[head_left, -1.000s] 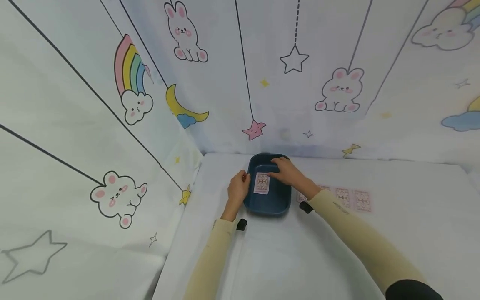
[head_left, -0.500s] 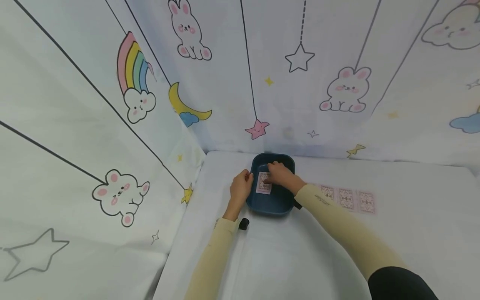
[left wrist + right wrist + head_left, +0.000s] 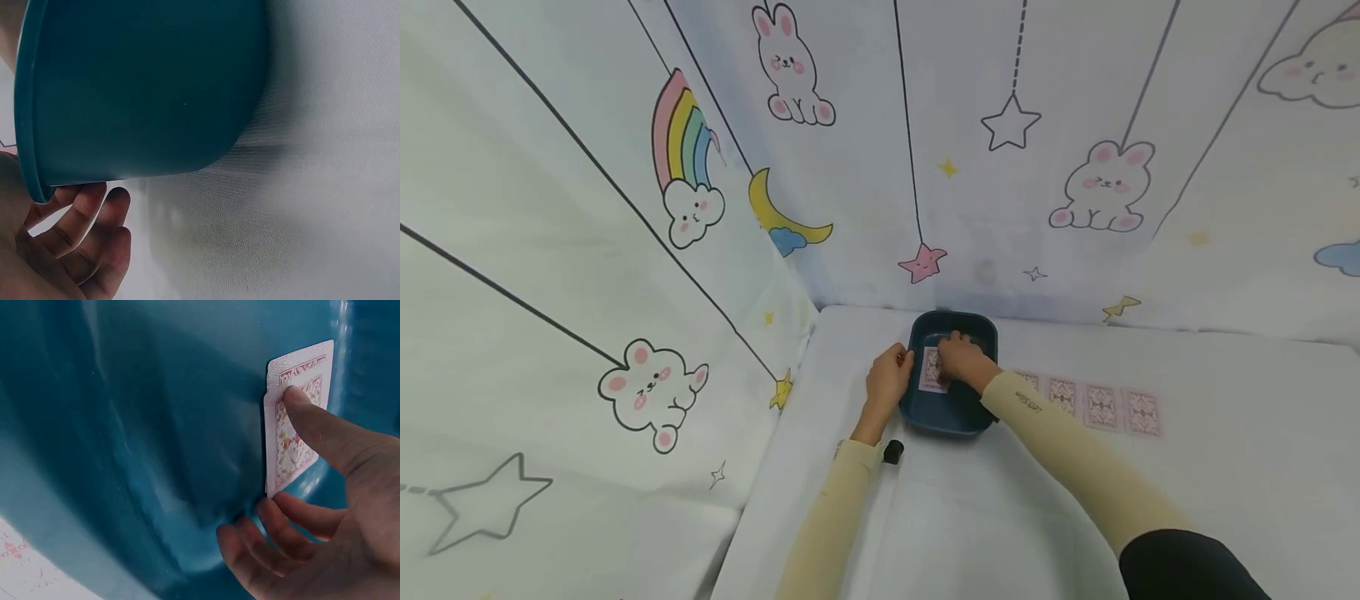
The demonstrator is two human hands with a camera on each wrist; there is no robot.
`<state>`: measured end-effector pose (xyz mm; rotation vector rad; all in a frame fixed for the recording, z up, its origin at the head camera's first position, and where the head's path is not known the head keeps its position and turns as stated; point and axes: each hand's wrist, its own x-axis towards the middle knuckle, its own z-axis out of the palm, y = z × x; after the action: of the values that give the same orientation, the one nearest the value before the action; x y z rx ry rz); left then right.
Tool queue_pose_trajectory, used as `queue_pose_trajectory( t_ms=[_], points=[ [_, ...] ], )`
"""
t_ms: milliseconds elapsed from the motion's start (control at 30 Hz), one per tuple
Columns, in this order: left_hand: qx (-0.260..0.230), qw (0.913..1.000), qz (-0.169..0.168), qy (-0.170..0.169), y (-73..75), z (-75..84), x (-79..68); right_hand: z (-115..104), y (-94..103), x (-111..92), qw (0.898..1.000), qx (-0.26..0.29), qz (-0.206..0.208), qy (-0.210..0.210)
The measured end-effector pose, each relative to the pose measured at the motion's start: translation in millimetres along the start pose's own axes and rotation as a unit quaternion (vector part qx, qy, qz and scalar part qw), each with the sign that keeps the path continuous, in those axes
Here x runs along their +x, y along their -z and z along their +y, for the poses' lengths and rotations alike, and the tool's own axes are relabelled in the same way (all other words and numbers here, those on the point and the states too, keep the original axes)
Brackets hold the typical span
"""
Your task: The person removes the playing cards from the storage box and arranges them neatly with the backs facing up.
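A dark blue-green plastic basin [image 3: 947, 423] stands on the white table. Curled at its left rim, my left hand [image 3: 887, 379] grips the edge; the left wrist view has the fingers [image 3: 87, 212] under the lip of the basin wall [image 3: 150, 94], the thumb hidden. Inside the basin lies a small stack of patterned playing cards [image 3: 290, 459], slightly offset from one another, backs showing. My right hand [image 3: 966, 360] reaches in and holds the stack, thumb on the top card near one end and fingertips at the opposite edge.
Right of the basin, several pink-backed playing cards [image 3: 1102, 406] lie in a row on the white tabletop [image 3: 1240, 433], the nearest partly behind the right sleeve [image 3: 1067, 450]. A cartoon-printed white cloth [image 3: 880, 167] hangs behind and at left.
My right hand has moved down and inward, from above the cards' right edge onto the stack. The left hand stays at the rim. The whole head view has shifted slightly.
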<state>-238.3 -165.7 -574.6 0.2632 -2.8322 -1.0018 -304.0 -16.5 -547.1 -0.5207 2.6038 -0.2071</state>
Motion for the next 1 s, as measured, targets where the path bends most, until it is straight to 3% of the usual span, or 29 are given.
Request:
queue_pose_trajectory(
  t_ms=[200, 333, 500, 700, 1000],
  points=[
    [0.007, 1.0, -0.003, -0.003, -1.8, 0.0, -0.9, 7.3, -2.0, 2.1, 0.999, 0.026, 0.034, -0.012],
    [0.005, 1.0, -0.002, 0.002, -2.0, 0.8, -0.7, 14.1, 2.3, 0.8, 0.994, 0.107, 0.036, -0.004],
    [0.007, 1.0, 0.0, 0.003, -2.0, -0.7, 0.0, 22.5, 6.6, -3.9, 0.979, 0.198, 0.036, 0.035],
    [0.01, 0.9999, 0.001, 0.0, -3.9, -2.1, 0.1, 35.7, 8.0, -19.0, 0.953, 0.293, 0.05, 0.065],
    [0.012, 0.9998, -0.011, 0.015, -2.3, 0.0, -0.9, 54.8, 12.1, -41.1, 0.934, 0.338, 0.07, 0.088]
  ],
)
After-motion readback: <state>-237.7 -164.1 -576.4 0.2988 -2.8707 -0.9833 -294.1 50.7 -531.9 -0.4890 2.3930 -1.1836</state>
